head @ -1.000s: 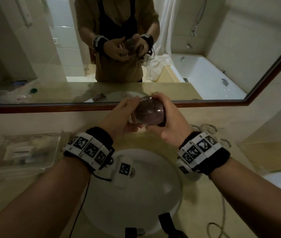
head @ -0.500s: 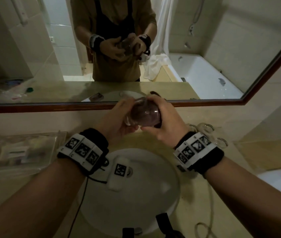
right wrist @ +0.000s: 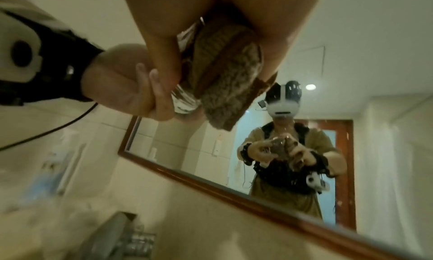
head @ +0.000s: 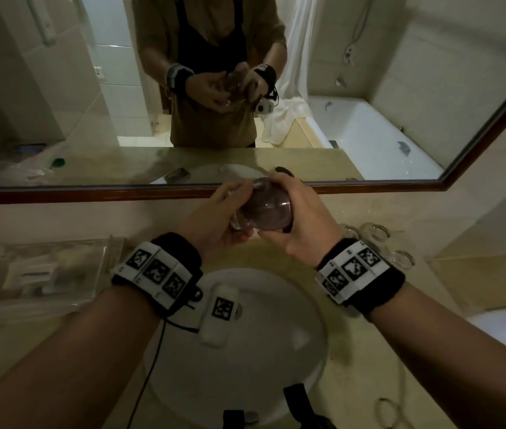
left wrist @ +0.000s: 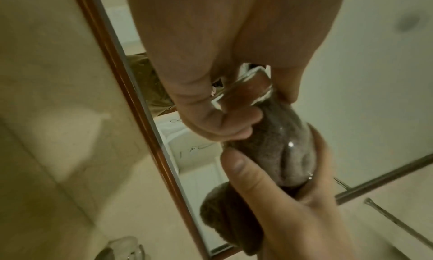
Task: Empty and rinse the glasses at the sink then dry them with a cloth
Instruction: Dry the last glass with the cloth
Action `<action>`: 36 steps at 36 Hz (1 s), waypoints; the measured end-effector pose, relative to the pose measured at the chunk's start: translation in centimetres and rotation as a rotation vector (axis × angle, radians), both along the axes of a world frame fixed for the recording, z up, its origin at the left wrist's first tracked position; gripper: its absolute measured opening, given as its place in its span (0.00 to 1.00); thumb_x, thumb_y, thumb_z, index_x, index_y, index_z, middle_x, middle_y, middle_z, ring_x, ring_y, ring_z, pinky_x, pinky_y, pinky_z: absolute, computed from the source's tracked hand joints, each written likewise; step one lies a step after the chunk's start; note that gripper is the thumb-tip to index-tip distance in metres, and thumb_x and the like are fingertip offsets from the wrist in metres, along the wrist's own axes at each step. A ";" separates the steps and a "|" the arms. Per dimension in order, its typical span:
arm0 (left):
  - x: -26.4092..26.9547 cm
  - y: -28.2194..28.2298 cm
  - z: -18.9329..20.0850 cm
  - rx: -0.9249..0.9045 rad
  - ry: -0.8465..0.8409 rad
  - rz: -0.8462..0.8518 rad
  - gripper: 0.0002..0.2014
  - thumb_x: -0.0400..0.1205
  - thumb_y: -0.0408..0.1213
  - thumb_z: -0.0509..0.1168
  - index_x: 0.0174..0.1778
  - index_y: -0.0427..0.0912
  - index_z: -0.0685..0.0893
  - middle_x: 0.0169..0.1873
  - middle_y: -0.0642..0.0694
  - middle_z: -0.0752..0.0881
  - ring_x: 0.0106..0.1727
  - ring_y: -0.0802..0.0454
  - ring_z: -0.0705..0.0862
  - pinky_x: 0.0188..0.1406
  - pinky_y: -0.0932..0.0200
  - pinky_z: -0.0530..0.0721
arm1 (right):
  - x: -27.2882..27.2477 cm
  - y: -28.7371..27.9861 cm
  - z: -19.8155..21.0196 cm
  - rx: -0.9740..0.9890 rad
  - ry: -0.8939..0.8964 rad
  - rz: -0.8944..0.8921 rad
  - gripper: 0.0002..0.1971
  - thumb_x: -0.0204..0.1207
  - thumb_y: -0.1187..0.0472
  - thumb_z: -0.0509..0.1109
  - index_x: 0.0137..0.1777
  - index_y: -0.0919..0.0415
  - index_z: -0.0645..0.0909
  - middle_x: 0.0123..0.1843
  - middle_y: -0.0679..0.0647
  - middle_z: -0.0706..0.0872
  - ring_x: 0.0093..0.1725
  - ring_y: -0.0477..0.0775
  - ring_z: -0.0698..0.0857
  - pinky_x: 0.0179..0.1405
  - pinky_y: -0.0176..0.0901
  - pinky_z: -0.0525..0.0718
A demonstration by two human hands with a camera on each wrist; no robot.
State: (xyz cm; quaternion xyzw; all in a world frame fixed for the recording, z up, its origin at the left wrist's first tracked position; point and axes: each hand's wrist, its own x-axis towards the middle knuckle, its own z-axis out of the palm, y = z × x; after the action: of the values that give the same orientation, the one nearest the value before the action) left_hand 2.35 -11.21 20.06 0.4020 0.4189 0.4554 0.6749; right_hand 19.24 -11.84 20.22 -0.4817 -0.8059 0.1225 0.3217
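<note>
One glass [head: 264,209]: brown cloth [left wrist: 276,149] stuffed inside
Left hand [head: 211,224]: grips its base
Right hand [head: 301,221]: clasps cloth end
Spare glasses [head: 372,232]: three on worktop [head: 468,274]

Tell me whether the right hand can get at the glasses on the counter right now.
Probably not yet: the right hand is full, gripping the cloth stuffed in the glass. The glasses on the counter stand unobstructed beside it.
</note>
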 end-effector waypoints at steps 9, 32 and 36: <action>-0.1 -0.1 -2.2 0.403 0.437 0.042 0.13 0.81 0.38 0.70 0.58 0.47 0.75 0.45 0.49 0.83 0.30 0.54 0.85 0.25 0.60 0.85 | 1.1 1.1 -0.9 -0.717 0.544 0.088 0.44 0.50 0.72 0.85 0.69 0.61 0.71 0.63 0.59 0.83 0.60 0.53 0.84 0.59 0.41 0.84; 5.8 1.4 -5.8 0.054 0.368 -0.396 0.38 0.56 0.55 0.80 0.64 0.54 0.84 0.57 0.43 0.89 0.56 0.40 0.87 0.42 0.55 0.88 | 10.9 -0.9 -4.5 -0.740 0.676 -0.055 0.33 0.65 0.61 0.79 0.72 0.56 0.76 0.57 0.49 0.88 0.56 0.39 0.86 0.62 0.33 0.79; 7.8 1.7 -6.6 0.013 0.389 -0.395 0.32 0.51 0.54 0.79 0.53 0.57 0.85 0.42 0.50 0.91 0.44 0.50 0.88 0.37 0.59 0.89 | 14.3 -0.9 -5.8 -0.744 0.708 -0.084 0.22 0.74 0.75 0.69 0.62 0.53 0.80 0.42 0.43 0.91 0.44 0.37 0.88 0.45 0.28 0.82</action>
State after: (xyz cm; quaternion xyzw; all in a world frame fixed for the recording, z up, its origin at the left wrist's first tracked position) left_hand 10.18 -9.49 13.51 0.5599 0.4512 0.2320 0.6551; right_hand 33.51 -12.79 14.44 -0.5244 -0.5297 0.5433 0.3862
